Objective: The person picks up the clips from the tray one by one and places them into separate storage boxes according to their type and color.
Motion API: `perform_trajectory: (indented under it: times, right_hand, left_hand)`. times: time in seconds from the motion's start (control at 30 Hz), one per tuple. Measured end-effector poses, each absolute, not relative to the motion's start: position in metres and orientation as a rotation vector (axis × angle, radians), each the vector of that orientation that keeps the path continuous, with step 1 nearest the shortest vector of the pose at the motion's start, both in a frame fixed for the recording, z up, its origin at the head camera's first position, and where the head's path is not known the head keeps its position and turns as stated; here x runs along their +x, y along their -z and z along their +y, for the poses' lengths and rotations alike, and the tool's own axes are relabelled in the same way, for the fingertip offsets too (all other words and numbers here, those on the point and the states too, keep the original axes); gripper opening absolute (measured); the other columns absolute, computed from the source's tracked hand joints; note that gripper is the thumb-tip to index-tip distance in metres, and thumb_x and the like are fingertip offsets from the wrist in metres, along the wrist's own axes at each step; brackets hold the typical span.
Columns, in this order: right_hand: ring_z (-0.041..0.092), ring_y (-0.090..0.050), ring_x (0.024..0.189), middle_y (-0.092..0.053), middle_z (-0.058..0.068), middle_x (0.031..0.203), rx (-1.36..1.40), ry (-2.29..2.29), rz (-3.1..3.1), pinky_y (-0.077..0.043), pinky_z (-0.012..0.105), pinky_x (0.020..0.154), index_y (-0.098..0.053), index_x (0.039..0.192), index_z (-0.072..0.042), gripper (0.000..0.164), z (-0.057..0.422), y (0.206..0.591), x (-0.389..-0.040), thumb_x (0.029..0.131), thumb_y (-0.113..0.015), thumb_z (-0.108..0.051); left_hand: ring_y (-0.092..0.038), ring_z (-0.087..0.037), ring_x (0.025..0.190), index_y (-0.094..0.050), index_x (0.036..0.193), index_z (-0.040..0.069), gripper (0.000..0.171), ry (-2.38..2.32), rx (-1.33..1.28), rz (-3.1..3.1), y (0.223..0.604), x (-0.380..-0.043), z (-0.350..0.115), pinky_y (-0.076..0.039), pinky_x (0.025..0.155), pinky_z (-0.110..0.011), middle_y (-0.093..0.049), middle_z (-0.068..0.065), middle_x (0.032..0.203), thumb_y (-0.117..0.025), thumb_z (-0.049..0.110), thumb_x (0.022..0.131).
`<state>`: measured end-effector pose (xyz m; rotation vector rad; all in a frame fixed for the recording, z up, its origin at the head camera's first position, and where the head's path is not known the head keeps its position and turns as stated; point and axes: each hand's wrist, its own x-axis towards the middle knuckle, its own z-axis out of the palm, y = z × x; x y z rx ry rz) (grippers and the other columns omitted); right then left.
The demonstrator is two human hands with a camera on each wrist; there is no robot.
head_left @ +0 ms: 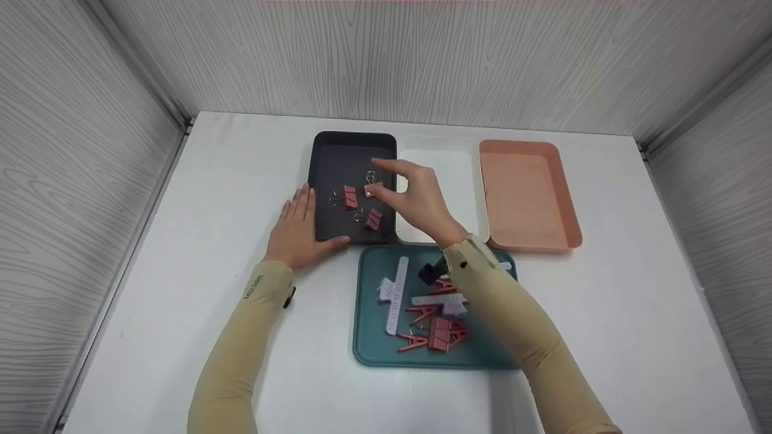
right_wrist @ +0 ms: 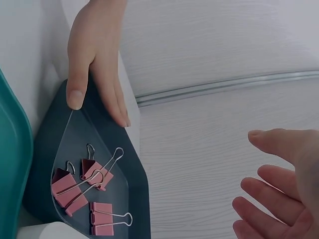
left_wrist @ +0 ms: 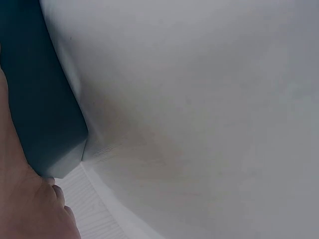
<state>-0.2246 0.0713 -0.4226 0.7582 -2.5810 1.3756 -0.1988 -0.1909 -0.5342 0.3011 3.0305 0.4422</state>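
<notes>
In the head view, three pink binder clips [head_left: 350, 198] with wire handles lie in the dark tray [head_left: 338, 158]. My left hand [head_left: 294, 232] rests along the tray's left side, its fingers straight and its thumb at the near edge. Over the right part of that tray is my right hand [head_left: 419, 196], thumb and fingers spread apart and holding nothing. It partly covers one clip in the head view. From the right wrist, the same binder clips [right_wrist: 103, 219] show fully, with the right hand [right_wrist: 279, 184] apart from them.
A white tray [head_left: 443, 234] and an orange tray [head_left: 525, 199] stand to the right of the dark one. Nearer, a teal tray [head_left: 374, 355] holds pale ruler-like clips [head_left: 396, 295], red clothespins [head_left: 413, 342] and a larger pink binder clip [head_left: 439, 334]. My right forearm covers part of it.
</notes>
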Motion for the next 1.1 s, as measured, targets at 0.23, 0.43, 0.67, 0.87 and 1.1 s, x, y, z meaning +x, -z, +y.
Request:
perform_trajectory:
  times: [0.23, 0.43, 0.67, 0.87, 1.1]
  right_hand:
    - [0.016, -0.058, 0.127, -0.066, 0.006, 0.134, 0.812, -1.358, -2.513, -0.042, 0.027, 0.110, -0.067, 0.135, -0.006, 0.048, 0.083, 0.421, -0.215, 0.092, -0.079, -0.024]
    - [0.020, -0.058, 0.128, -0.066, 0.009, 0.134, 0.814, -1.353, -2.490, -0.042, 0.029, 0.110, -0.067, 0.134, -0.004, 0.046, 0.099, 0.424, -0.209, 0.093, -0.078, -0.022]
    - [0.020, -0.060, 0.125, -0.066, 0.008, 0.133, 0.794, -1.330, -2.467, -0.046, 0.034, 0.108, -0.069, 0.133, -0.006, 0.045, 0.120, 0.429, -0.203, 0.092, -0.080, -0.020]
    - [0.019, -0.060, 0.125, -0.066, 0.007, 0.133, 0.772, -1.322, -2.482, -0.047, 0.035, 0.107, -0.069, 0.133, -0.005, 0.045, 0.131, 0.430, -0.199, 0.092, -0.079, -0.021]
    - [0.020, -0.060, 0.125, -0.066, 0.005, 0.133, 0.736, -1.319, -2.517, -0.047, 0.040, 0.108, -0.069, 0.133, -0.008, 0.046, 0.144, 0.431, -0.192, 0.091, -0.080, -0.024]
  left_hand:
    - [0.004, -0.029, 0.154, 0.001, 0.161, -0.003, 0.131, -0.448, 0.299, 3.030, 0.536, -0.199, -0.191, 0.005, 0.124, -0.038, 0.004, -0.018, 0.168, -0.046, 0.090, 0.081]
    - [0.004, -0.028, 0.155, 0.001, 0.161, -0.001, 0.132, -0.449, 0.296, 3.031, 0.539, -0.202, -0.191, 0.006, 0.124, -0.035, 0.003, -0.017, 0.169, -0.045, 0.091, 0.079]
    - [0.003, -0.028, 0.155, 0.001, 0.161, -0.001, 0.133, -0.434, 0.308, 3.043, 0.541, -0.202, -0.193, 0.006, 0.124, -0.035, 0.002, -0.018, 0.168, -0.044, 0.093, 0.078]
    - [0.003, -0.029, 0.155, 0.000, 0.161, -0.002, 0.133, -0.433, 0.321, 3.056, 0.541, -0.202, -0.194, 0.005, 0.124, -0.036, 0.002, -0.018, 0.168, -0.044, 0.092, 0.079]
    - [0.003, -0.030, 0.155, 0.000, 0.161, -0.003, 0.132, -0.436, 0.323, 3.052, 0.537, -0.201, -0.193, 0.004, 0.124, -0.038, 0.003, -0.019, 0.168, -0.046, 0.091, 0.080]
